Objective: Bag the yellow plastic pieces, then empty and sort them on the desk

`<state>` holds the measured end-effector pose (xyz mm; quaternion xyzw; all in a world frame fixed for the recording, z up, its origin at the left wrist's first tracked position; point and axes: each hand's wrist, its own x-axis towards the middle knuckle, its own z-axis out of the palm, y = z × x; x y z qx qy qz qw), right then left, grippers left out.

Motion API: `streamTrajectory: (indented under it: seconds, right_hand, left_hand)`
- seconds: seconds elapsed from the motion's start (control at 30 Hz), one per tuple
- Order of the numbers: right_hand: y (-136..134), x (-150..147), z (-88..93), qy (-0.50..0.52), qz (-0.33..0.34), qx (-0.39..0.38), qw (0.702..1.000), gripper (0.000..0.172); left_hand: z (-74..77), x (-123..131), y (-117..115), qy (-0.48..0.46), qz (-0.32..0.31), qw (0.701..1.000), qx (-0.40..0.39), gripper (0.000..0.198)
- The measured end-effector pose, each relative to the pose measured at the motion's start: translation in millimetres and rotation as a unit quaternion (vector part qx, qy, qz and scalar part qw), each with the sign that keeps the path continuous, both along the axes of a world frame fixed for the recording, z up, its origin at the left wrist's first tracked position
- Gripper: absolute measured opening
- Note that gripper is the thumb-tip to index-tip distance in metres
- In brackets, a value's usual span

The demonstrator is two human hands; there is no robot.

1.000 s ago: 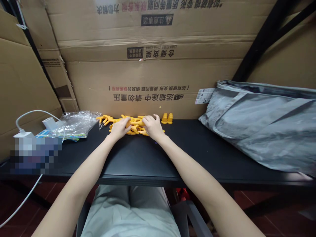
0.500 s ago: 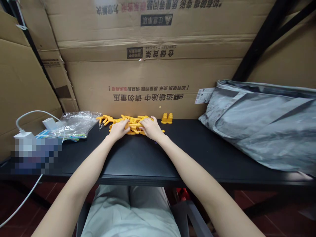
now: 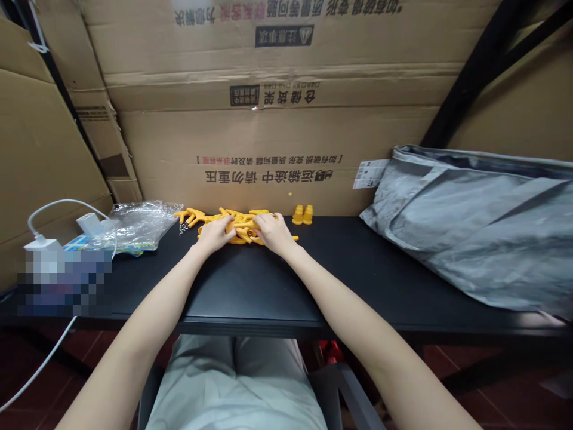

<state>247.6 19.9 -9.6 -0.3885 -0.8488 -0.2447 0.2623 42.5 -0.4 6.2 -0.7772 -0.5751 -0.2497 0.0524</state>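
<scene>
A heap of small yellow plastic pieces (image 3: 244,226), shaped like little branching hands, lies at the back of the black table (image 3: 250,286). My left hand (image 3: 216,234) rests on the heap's left side with fingers curled over the pieces. My right hand (image 3: 273,232) lies on the right side, fingers bent onto the pile. Two small yellow cone-shaped pieces (image 3: 303,215) stand just to the right of the heap. One more yellow branching piece (image 3: 188,216) lies apart at the left.
A crumpled clear plastic bag (image 3: 134,226) lies at the left, beside white chargers with a cable (image 3: 54,236). A large grey bag (image 3: 474,221) fills the table's right side. Cardboard sheets (image 3: 277,119) form the back wall.
My right hand has slid a little left and back over the heap, its fingers drawing in. The left hand has hardly moved.
</scene>
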Motion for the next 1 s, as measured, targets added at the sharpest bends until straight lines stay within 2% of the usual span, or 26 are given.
streamTrajectory:
  seconds: [0.1,0.47,0.7,0.87,1.0]
  right_hand:
    - [2.0,1.0,-2.6,0.007,0.002,0.001,1.0,0.025]
    - [1.0,0.8,1.4,0.037,0.0,0.058,0.998,0.019]
    - [7.5,4.0,0.8,0.063,0.0,0.053,0.997,0.023]
    - [5.9,9.9,3.1,0.048,0.043,0.028,0.998,0.022]
    - [4.7,11.9,2.9,0.021,0.058,0.01,0.998,0.029]
  left_hand:
    - [0.1,0.8,-0.9,-0.001,0.007,1.0,0.007,0.037]
    - [3.1,4.6,-4.5,-0.004,0.006,1.0,-0.005,0.037]
    - [4.2,8.1,-5.9,0.007,0.014,1.0,-0.008,0.036]
    - [3.3,5.3,-4.2,0.013,0.023,1.0,-0.003,0.036]
    - [0.8,0.6,-1.4,0.022,0.024,0.999,-0.001,0.037]
